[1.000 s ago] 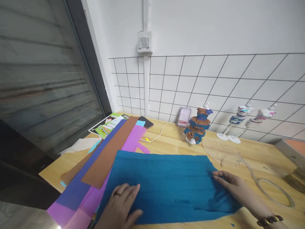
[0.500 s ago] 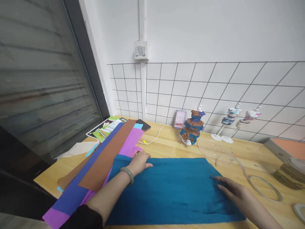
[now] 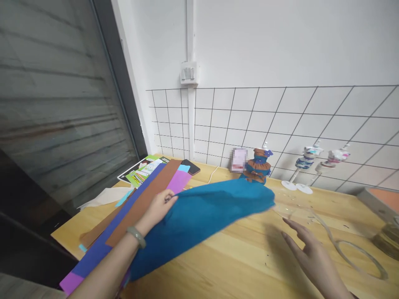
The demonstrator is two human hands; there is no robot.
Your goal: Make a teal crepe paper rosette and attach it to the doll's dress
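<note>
My left hand (image 3: 159,209), with a greenish bangle on its wrist, is closed on the upper left edge of a teal crepe paper sheet (image 3: 202,220). The sheet is partly lifted and slants to the right, its far end curving over near the small figure (image 3: 258,166) in a brown and teal ruffled dress. My right hand (image 3: 308,253) is open above the table, apart from the sheet, with nothing in its fingers. Long brown (image 3: 143,203), blue and purple sheets lie stacked at the left, partly hidden by my left arm.
A dark phone (image 3: 190,167) and a green printed leaflet (image 3: 143,170) lie at the back left. Two white stands (image 3: 289,185) with small wrapped figures are at the back right. A loose ribbon (image 3: 358,263) curls on the wooden table (image 3: 243,261). A wire grid (image 3: 215,120) lines the wall.
The teal sheet lay flat under my hands; my left hand has gripped its edge and drawn it up and leftward. My right hand has come off the sheet.
</note>
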